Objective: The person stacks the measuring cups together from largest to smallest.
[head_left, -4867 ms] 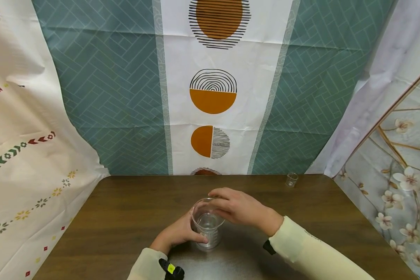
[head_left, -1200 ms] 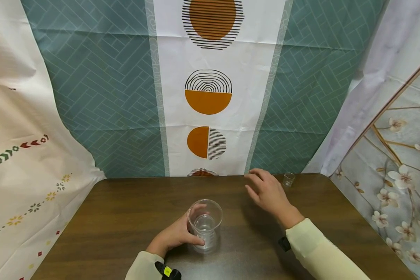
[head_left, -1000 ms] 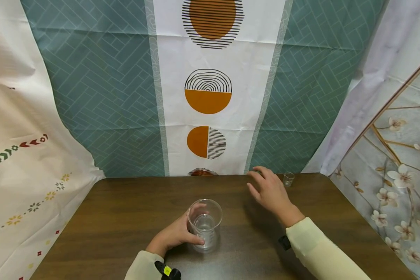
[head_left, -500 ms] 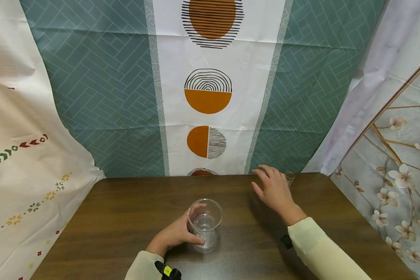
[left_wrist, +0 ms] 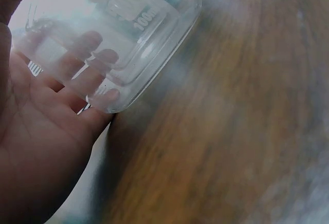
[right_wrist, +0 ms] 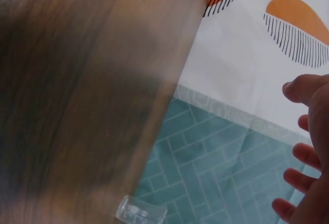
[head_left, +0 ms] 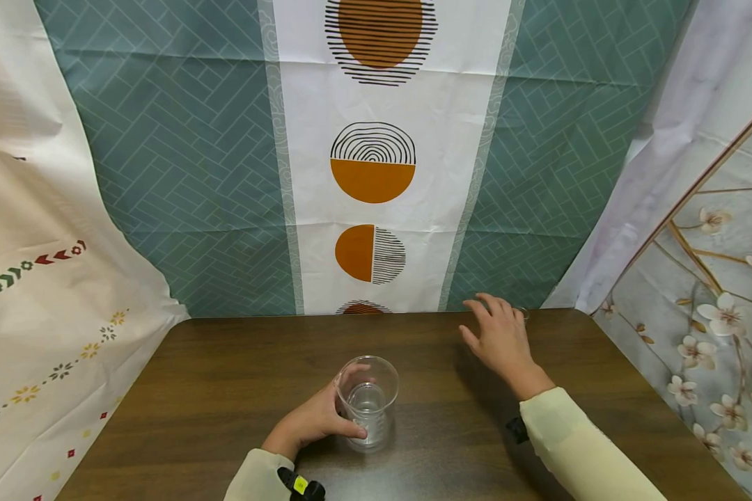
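Note:
My left hand (head_left: 319, 421) holds a clear beaker (head_left: 382, 379) upright on the table, thumb in front and fingers behind. In the left wrist view, white measuring marks including "100" show on clear walls, and the fingers (left_wrist: 90, 75) are seen through them. A smaller round rim shows inside the beaker, apparently another clear vessel nested there. My right hand (head_left: 500, 341) hovers over the back right of the table, fingers spread and slightly bent, holding nothing. Just beyond it stands a small clear beaker (right_wrist: 141, 211), mostly hidden behind the hand in the head view.
The brown wooden table (head_left: 244, 376) ends at a green and white patterned cloth (head_left: 200, 209) hanging along its back edge. A cream cloth (head_left: 50, 299) hangs at the left, and a flowered cloth (head_left: 714, 348) at the right.
My right hand left the large beaker's rim and moved to the back right; over the last second it drifts further right, covering the small beaker. The left hand keeps its hold.

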### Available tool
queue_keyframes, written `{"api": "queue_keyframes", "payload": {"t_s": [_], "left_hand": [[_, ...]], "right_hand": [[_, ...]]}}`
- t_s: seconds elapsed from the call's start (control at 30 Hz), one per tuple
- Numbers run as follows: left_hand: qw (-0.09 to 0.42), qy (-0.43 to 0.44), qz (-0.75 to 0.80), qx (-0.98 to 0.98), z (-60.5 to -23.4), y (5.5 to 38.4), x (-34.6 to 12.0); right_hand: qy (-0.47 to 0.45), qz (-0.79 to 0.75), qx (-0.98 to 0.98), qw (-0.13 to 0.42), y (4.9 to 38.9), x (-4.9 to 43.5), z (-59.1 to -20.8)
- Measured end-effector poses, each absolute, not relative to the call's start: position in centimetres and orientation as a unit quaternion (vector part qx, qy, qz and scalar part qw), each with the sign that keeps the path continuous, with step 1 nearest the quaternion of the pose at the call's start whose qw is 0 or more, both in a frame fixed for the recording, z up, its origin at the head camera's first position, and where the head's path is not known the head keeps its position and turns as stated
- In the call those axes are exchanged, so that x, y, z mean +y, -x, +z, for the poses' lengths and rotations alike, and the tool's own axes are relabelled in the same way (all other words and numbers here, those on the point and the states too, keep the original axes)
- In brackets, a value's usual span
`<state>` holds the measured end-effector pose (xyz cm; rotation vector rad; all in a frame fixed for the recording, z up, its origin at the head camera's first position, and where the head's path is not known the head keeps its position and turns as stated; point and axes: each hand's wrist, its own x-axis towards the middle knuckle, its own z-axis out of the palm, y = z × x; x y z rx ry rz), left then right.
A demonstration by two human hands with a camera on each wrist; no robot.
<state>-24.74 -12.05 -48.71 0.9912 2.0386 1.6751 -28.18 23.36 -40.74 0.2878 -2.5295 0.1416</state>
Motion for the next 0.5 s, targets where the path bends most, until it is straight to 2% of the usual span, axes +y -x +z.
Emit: {"api": "queue_keyframes", "payload": {"t_s": [0.5], "left_hand": [[0.154, -0.343, 0.573, 0.729, -48.6, 24.7, -12.1]], "right_hand": [[-0.074, 0.063, -0.958, 0.268, 28.8, 25.3, -41.1]]}}
